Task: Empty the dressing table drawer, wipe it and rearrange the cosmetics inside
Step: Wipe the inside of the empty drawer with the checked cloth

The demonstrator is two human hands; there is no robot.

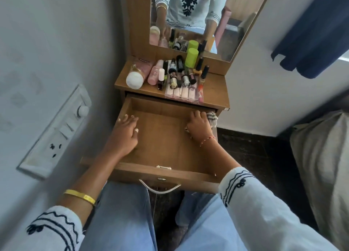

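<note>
The wooden drawer (162,143) stands pulled out, its inside bare. My left hand (124,131) rests on the drawer's left wall with fingers spread and holds nothing. My right hand (198,127) presses a striped white cloth (211,118) into the drawer's far right corner. The cosmetics stand on the dressing table top (213,92): a white-capped pink bottle (135,75), a pink tube (154,72), a green cylinder (191,57), several dark small bottles (177,65) and a clear pink palette case (184,94).
A mirror (188,18) rises behind the table top. A switch panel (58,131) is on the left wall. A bed edge with pale bedding (321,165) lies at the right, a blue curtain (315,33) above it. The drawer's metal handle (160,188) hangs over my knees.
</note>
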